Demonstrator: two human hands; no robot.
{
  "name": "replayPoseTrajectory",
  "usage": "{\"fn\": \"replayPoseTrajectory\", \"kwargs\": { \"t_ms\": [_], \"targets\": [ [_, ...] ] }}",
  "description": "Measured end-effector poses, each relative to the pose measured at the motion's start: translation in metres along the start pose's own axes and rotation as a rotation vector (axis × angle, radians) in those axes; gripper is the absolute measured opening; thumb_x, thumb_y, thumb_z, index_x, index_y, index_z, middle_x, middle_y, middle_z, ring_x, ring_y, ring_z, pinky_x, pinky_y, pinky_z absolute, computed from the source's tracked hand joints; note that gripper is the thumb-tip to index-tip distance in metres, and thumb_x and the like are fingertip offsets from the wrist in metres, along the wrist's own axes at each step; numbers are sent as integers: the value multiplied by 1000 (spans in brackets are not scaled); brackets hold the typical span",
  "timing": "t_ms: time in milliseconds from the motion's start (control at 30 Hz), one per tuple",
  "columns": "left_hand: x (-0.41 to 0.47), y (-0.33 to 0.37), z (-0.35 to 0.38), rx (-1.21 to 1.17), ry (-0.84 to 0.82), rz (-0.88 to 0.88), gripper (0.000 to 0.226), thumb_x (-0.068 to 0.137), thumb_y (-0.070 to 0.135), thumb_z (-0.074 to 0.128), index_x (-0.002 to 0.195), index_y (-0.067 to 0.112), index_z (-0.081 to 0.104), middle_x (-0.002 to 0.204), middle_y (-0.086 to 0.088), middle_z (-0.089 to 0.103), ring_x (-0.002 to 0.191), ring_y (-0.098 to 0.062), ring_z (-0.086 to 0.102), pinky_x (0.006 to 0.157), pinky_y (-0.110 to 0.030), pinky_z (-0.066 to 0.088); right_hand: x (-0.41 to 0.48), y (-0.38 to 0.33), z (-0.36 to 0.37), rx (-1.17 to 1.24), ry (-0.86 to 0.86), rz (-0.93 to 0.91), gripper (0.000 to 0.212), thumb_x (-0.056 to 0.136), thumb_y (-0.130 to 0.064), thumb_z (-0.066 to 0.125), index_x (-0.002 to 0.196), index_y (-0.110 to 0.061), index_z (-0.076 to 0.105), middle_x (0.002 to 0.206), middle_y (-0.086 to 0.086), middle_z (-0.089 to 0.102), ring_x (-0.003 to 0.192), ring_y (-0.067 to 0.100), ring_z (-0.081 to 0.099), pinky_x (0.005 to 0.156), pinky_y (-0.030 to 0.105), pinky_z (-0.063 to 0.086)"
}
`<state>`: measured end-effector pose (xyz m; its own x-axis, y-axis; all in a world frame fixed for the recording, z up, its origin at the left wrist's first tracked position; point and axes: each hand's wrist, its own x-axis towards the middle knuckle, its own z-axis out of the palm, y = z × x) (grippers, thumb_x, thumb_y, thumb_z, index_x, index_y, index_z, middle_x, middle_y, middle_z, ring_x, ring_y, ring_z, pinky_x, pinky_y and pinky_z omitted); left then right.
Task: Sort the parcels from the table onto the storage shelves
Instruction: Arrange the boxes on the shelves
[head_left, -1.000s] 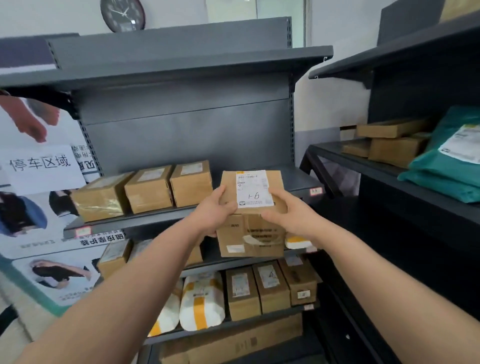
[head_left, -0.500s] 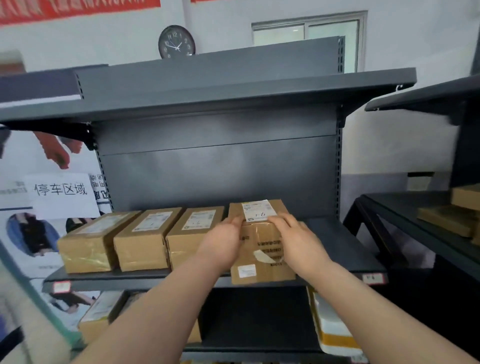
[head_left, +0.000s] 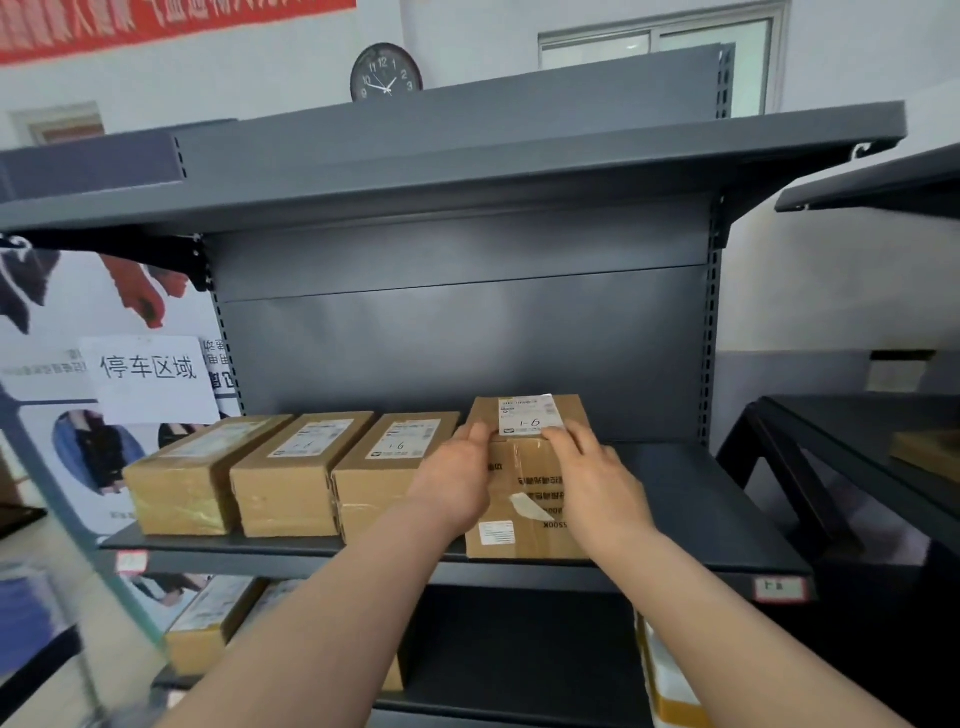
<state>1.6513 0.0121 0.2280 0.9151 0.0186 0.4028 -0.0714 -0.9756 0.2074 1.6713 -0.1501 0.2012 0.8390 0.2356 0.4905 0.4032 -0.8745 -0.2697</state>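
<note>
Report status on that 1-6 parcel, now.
Both on the parcel: left hand and right hand grip its sides. It sits on the shelf, at the front edge. Close on its left, a row of three boxes; gap hidden.

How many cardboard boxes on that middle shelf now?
4. Left box, second box and third box lie side by side; the taller box stands right of them, gripped by the left hand and right hand. None seems hidden.
</note>
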Motion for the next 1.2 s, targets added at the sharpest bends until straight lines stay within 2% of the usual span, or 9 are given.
{"fn": "replayPoseTrajectory", "kwargs": {
  "t_ms": [100, 167, 233, 500, 733, 833, 933, 1033, 1200],
  "targets": [
    [-6, 0, -3, 71, -22, 22, 75, 90, 6, 59, 151, 23, 20, 157, -2, 24, 146, -25, 20, 117, -41, 26, -2, 2, -5, -1, -74, -14, 84, 85, 1, 54, 149, -35, 12, 160, -5, 2, 142, 32, 21, 104, 45, 37],
    [-11, 0, -6, 114, -2, 69, 81, 92, 12, 60, 155, 23, 9, 163, -1, 6, 150, -24, 3, 121, -44, 14, -8, 6, -11, -27, -106, -19, 89, 91, -8, 55, 151, -38, -4, 161, -7, -9, 147, 30, 1, 114, 49, 21],
    [-17, 2, -9, 123, 45, 140, 81, 94, 14, 57, 155, 22, 4, 163, 1, 1, 150, -22, -2, 122, -44, 10, -19, 11, -16, -60, -86, -6, 87, 95, -22, 53, 150, -36, -12, 161, -5, -10, 148, 27, -4, 116, 49, 15],
    [-57, 30, -15, 120, -17, 499, 69, 91, 16, 61, 150, 13, 26, 161, -7, 16, 149, -23, 7, 120, -40, 9, -107, 9, -35, -282, -173, 256, 66, 98, -40, 44, 153, -22, 11, 162, 0, 2, 148, 28, -3, 117, 49, 14],
    [-139, 42, -6, 145, -287, 841, 64, 95, 22, 56, 151, 13, 26, 159, -8, 20, 148, -25, 13, 119, -42, 16, -234, -32, -55, -321, -234, 525, 57, 98, -41, 43, 150, -25, 26, 161, 0, 11, 148, 26, -3, 117, 49, 10],
    [-182, 51, -1, 126, -367, 965, 58, 92, 28, 59, 143, 13, 38, 148, -8, 37, 139, -27, 30, 114, -43, 27, -302, -56, -66, -358, -235, 646, 56, 98, -41, 44, 149, -24, 29, 160, 1, 16, 148, 26, 0, 117, 49, 12],
    [-232, 65, 6, 54, -480, 1072, 54, 90, 28, 61, 140, 14, 44, 140, -7, 44, 131, -26, 40, 109, -41, 34, -375, -81, -79, -396, -288, 804, 54, 99, -42, 42, 148, -22, 30, 156, 3, 26, 146, 27, 14, 114, 47, 22],
    [-286, 84, 11, 25, -627, 1184, 55, 91, 28, 60, 143, 16, 44, 147, -3, 39, 135, -24, 37, 110, -37, 34, -447, -106, -94, -394, -339, 978, 49, 98, -44, 42, 142, -22, 38, 145, 4, 43, 133, 26, 38, 103, 44, 36],
    [-385, 127, -1, -2, -723, 1383, 57, 94, 29, 57, 147, 19, 38, 153, -2, 34, 137, -23, 35, 111, -40, 34, -560, -151, -124, -390, -335, 1219, 47, 99, -43, 40, 140, -21, 39, 139, 5, 47, 123, 28, 46, 96, 42, 41]
  ]
}}
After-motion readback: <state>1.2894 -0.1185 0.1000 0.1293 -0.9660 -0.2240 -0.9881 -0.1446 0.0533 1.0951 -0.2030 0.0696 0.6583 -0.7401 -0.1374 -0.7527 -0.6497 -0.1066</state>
